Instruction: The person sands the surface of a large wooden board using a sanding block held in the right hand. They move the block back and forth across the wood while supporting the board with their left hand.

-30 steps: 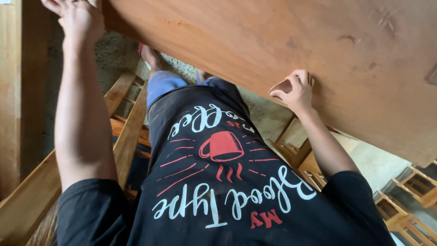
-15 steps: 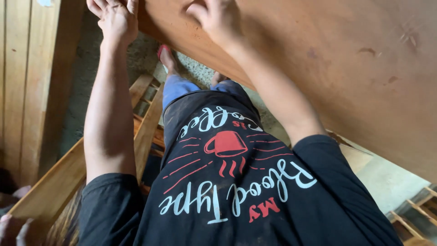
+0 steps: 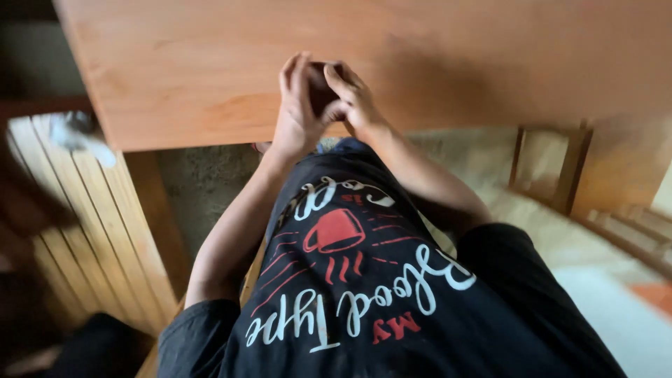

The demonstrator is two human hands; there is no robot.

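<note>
Two hands: meet close together at the near edge of the wooden board [image 3: 434, 63], touching each other.
Left hand [image 3: 297, 112]: fingers upright, palm turned to the right hand; whether it grips anything I cannot tell.
Right hand [image 3: 350, 98]: fingers curled against the left hand, over the board's edge; its grip is unclear.
Board: wide, orange-brown, flat across the top of the view, above the person's black printed shirt [image 3: 364, 301].
Left side: slatted wooden panel [image 3: 91, 224], blurred.
Right side: wooden frames [image 3: 560, 168].
</note>
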